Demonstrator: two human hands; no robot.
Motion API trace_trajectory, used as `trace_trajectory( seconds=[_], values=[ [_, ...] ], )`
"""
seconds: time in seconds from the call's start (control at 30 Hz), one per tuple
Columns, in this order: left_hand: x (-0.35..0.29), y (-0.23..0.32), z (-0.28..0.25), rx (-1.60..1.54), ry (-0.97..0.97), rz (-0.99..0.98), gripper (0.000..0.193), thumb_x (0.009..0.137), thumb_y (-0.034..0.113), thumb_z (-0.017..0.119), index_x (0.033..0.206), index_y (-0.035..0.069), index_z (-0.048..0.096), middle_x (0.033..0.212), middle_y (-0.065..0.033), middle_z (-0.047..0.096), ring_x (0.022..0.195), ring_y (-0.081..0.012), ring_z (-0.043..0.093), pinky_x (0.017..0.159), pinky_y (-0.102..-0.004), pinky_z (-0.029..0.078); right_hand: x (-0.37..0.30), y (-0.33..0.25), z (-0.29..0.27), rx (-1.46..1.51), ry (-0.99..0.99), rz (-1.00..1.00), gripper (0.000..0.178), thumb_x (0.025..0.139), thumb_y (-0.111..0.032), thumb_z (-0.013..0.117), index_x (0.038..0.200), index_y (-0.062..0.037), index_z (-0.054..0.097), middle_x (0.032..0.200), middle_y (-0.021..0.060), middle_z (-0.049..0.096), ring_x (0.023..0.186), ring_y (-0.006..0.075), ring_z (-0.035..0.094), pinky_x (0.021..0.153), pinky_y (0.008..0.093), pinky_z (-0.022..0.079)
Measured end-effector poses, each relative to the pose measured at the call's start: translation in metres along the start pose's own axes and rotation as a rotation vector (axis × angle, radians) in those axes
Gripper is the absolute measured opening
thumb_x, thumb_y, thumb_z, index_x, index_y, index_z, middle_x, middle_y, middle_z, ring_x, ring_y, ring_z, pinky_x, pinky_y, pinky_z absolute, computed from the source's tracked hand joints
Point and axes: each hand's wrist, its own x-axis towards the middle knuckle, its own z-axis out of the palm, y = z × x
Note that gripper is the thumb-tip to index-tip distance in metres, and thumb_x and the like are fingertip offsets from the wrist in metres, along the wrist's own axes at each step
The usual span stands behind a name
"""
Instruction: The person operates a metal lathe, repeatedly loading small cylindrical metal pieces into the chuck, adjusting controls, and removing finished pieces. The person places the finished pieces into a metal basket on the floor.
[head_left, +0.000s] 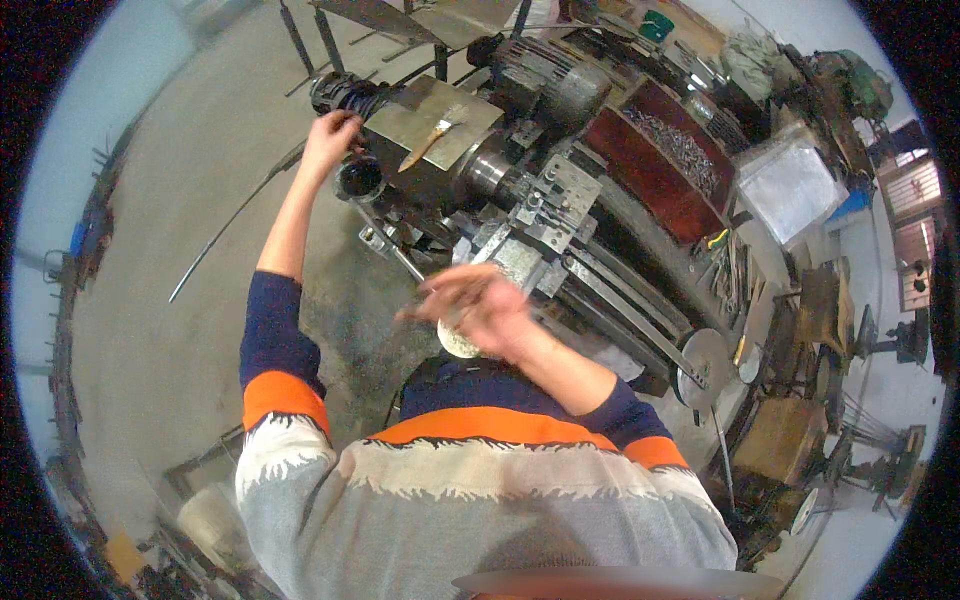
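My left hand [333,138] reaches to the left end of a metal lathe [400,160], fingers curled in against dark parts there; what they grip is hidden. A long thin rod [225,228] slants down to the left from beside that wrist; I cannot tell whether the hand touches it. My right hand [480,308] is smeared by motion in front of the lathe carriage [510,255], its fingers stretched leftward and apart, with nothing visible in them. Just below it shows a pale round disc [457,341]. A paintbrush [428,146] lies on the lathe's flat top cover [460,112].
Right of the chuck [487,170] stands the tool post [568,190]. An electric motor [552,82] sits behind. Farther right are a dark red tray [612,150] of small metal pieces, a clear plastic bag [790,190], loose hand tools [728,275] and a round metal disc [705,362].
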Motion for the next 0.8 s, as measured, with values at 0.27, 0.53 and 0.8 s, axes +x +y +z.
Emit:
trace_trajectory(
  seconds=[0.27,0.53,0.8],
  values=[
    [-0.034,0.000,0.047,0.723,-0.061,0.145,0.056,0.080,0.050,0.044,0.116,0.006,0.046,0.086,-0.0185,0.060,0.084,-0.0329,0.058,0.070,-0.0416,0.045,-0.046,-0.078,-0.016,0.318,0.225,-0.425,0.035,0.062,-0.027,0.060,0.089,-0.0039,0.061,0.044,-0.0003,0.029,0.046,0.0123,0.030,0.102,0.0462,0.023],
    [-0.037,0.013,0.070,0.678,-0.004,0.314,0.042,0.081,0.037,0.048,0.114,0.010,0.049,0.069,-0.0187,0.059,0.070,-0.0347,0.058,0.060,-0.0440,0.045,-0.079,-0.080,-0.029,0.092,0.414,-0.487,0.030,0.059,-0.028,0.058,0.079,-0.0045,0.058,0.047,0.0012,0.029,0.050,0.0151,0.031,0.100,0.0459,0.027],
    [-0.056,0.029,0.076,0.793,-0.058,0.375,0.035,0.082,0.031,0.048,0.109,0.009,0.049,0.071,-0.0172,0.060,0.064,-0.0343,0.058,0.055,-0.0430,0.045,-0.146,-0.056,-0.057,-0.025,0.817,-0.492,0.037,0.058,-0.032,0.058,0.083,-0.0045,0.059,0.054,0.0005,0.031,0.056,0.0160,0.033,0.087,0.0401,0.036]
  ],
)
